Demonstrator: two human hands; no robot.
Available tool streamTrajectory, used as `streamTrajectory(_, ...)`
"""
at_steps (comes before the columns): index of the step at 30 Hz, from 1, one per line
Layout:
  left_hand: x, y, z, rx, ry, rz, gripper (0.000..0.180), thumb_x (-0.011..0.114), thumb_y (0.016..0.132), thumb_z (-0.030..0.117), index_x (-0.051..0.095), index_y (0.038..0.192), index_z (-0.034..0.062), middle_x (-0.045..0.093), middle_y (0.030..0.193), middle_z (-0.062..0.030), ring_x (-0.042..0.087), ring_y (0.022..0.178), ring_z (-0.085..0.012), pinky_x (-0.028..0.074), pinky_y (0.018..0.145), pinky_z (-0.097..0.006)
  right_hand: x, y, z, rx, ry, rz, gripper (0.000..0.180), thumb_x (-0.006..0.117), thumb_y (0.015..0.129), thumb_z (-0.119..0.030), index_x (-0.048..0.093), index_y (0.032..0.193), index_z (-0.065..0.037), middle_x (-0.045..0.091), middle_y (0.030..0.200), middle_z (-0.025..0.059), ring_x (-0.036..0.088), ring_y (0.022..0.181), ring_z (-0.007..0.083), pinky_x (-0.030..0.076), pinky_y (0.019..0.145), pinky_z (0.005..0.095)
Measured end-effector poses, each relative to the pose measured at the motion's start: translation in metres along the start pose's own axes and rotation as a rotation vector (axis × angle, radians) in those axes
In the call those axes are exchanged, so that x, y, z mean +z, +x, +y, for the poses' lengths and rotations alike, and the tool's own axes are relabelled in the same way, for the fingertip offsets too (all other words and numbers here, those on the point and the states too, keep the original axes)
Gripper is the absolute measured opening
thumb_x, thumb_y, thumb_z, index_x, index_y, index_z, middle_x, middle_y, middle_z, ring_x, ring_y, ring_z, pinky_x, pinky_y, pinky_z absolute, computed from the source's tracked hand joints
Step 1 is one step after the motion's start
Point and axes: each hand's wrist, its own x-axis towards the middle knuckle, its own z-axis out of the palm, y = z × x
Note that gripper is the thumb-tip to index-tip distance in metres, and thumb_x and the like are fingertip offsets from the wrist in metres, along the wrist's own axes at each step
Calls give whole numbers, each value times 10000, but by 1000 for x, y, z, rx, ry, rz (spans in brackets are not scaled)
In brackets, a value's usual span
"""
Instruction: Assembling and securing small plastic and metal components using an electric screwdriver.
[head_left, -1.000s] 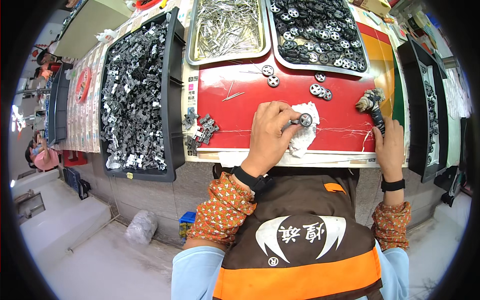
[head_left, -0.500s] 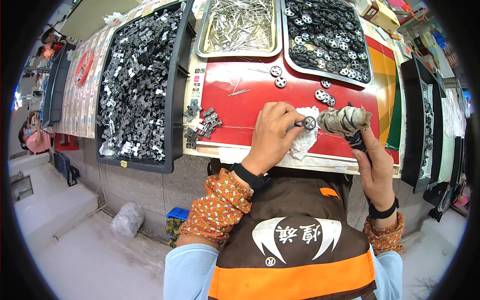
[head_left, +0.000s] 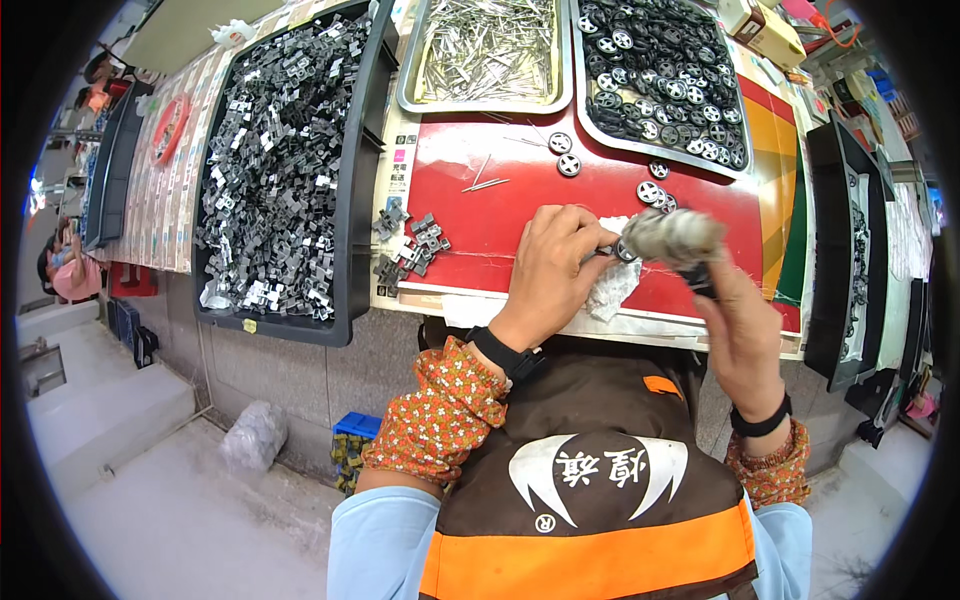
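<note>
My left hand point(head_left: 556, 268) is closed at the near edge of the red work surface point(head_left: 480, 225). Its fingertips pinch a small black wheel with light spokes point(head_left: 625, 252), held over a crumpled white pad point(head_left: 612, 292). A hammer point(head_left: 672, 238), its head wrapped in dirty pale cloth, is gripped by my right hand point(head_left: 745, 325). The blurred hammer head overlaps the wheel's right side; whether they touch I cannot tell. Loose wheels point(head_left: 569, 165) lie beyond my hands, with a few thin metal pins point(head_left: 487, 185) to their left.
A deep black bin point(head_left: 345, 250) of small dark clips stands left, beside a little pile of clips point(head_left: 412, 243). At the back are a metal tray point(head_left: 408, 85) of pins and another tray point(head_left: 660, 150) of wheels. A black bin point(head_left: 828, 250) stands far right.
The hammer head has swung left and slightly down, from beside the wheel to partly over it. My left hand keeps its pinch on the wheel. The whole view has shifted slightly.
</note>
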Motion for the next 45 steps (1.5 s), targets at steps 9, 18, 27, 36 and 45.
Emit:
streamTrajectory(9, 0, 2, 1, 31, -7, 10, 242, 839, 807, 63, 756, 1033, 85, 667, 1056, -58, 597, 1068, -311, 485, 935, -448, 2, 0, 3, -16, -25, 84, 750, 782, 931, -16, 557, 1624, -192, 573, 814, 113, 643, 670, 320, 534, 640, 477)
streamTrajectory(18, 0, 1, 0, 46, 4, -2, 248, 836, 807, 58, 758, 1042, 81, 670, 1064, -54, 599, 1056, -313, 488, 928, -448, 5, -4, 3, 37, -113, 22, 778, 794, 911, -15, 558, 1628, -202, 571, 834, 123, 636, 673, 310, 529, 640, 460)
streamTrajectory(27, -4, 2, 4, 0, -21, -39, 222, 821, 842, 50, 773, 1056, 88, 715, 1148, -56, 628, 1135, -321, 506, 980, -439, -4, -11, 33, 140, -136, 196, 729, 749, 964, 8, 560, 1628, -225, 584, 873, 135, 632, 750, 326, 541, 722, 425)
streamTrajectory(36, -28, -7, 34, 196, -30, 51, 441, 753, 809, -90, 736, 1209, 96, 731, 1242, -117, 732, 1038, -332, 603, 868, -414, -30, -66, 116, 428, -445, 174, 648, 697, 991, -14, 599, 1591, -238, 612, 1072, 129, 640, 898, 326, 543, 827, 423)
streamTrajectory(45, -31, -14, 48, 513, 336, 64, 487, 821, 770, -90, 775, 1212, 109, 647, 1072, -60, 662, 970, -273, 590, 832, -404, 0, -30, 32, 260, 229, 49, 298, 739, 984, -72, 685, 1275, -37, 694, 1059, 110, 673, 869, 249, 549, 789, 368)
